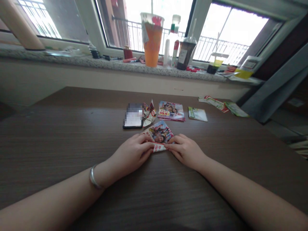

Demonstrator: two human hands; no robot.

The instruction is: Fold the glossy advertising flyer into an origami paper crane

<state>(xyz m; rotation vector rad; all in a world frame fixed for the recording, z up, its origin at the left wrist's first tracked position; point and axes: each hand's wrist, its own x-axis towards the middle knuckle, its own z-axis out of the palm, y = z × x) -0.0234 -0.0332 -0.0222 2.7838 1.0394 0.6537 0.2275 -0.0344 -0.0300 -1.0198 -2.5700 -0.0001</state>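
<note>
A colourful printed paper sheet (pixel 160 132) lies on the dark wooden table (pixel 101 154), its near edge folded up to show a white and red strip. My left hand (pixel 137 148) grips the left end of that fold, fingers closed on the paper. At the other end my right hand (pixel 184 149) pinches the fold with its fingertips. Just beyond the sheet sit a folded paper piece (pixel 149 115) with pointed tips and a stack of printed flyers (pixel 171 111).
A phone (pixel 133 116) lies left of the folded piece. To the right are a small packet (pixel 197 114) and several paper strips (pixel 216 104). Along the granite windowsill (pixel 106 63) stand a tall orange cup (pixel 152 41), a dark drink cup (pixel 186 54) and bottles.
</note>
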